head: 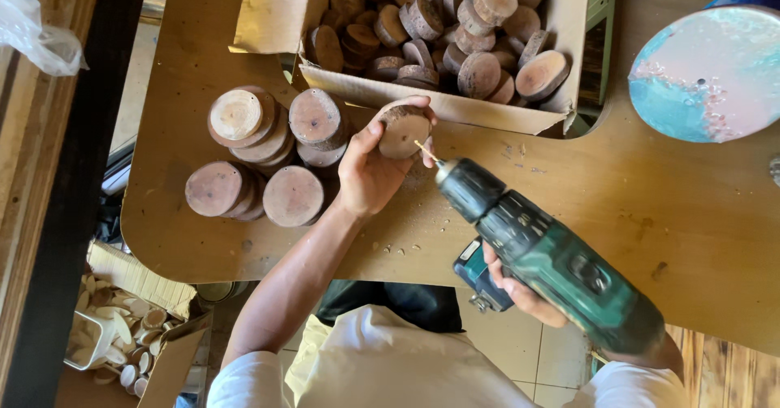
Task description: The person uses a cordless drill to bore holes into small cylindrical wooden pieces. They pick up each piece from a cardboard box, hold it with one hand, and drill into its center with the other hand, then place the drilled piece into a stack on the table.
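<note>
While the left hand [367, 172] clamps its fingers and thumb around a small round slice of brown wood with bark on its rim [404, 131], that slice stands tilted on the tan plywood worktop [650, 205], just at six o'clock of the front wall of an open cardboard box [455, 109]. A thin drill bit [426, 153] touches the slice's face at about four o'clock. The bit belongs to a dark green and black cordless drill [546, 255], which slopes away toward five o'clock, and the right hand [520, 292] is closed around its grip below the body.

Pale sawdust and chips [406, 249] lie scattered on the worktop at six o'clock of the slice. At nine o'clock of the left hand, four short stacks of larger wooden discs [264, 152] stand close together, touching one another. The cardboard box at twelve o'clock is heaped with many more bark-edged wood slices [455, 30]. Far out at three o'clock, near the worktop's edge, rests a round disc painted in turquoise, white and pink [715, 71]. At eight o'clock, below the worktop's level, a second carton holds pale wooden pieces [122, 335], and clear plastic [32, 22] shows at ten o'clock.
</note>
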